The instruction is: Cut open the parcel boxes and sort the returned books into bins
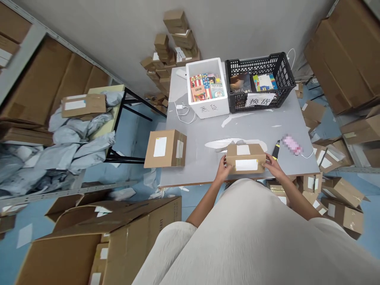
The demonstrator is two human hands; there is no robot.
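Note:
A small cardboard box (231, 157) with white labels on its top and front sits at the near edge of the grey table (202, 130). My left hand (223, 170) grips its left end, and my right hand (273, 166) holds the right end. Just beyond my right hand lies a black and yellow utility knife (276, 150). To its right is a pink object (291, 144) with a white cable, blurred out. Left of my hands, a larger cardboard box (175, 148) with white labels stands on the table's left edge.
At the table's back stand a white bin (209, 107) and a black crate (258, 99), both with books. A big open carton (142, 233) is on the floor at left. Grey parcels (68, 146) and stacked boxes (181, 39) lie beyond. More boxes (341, 213) crowd the right.

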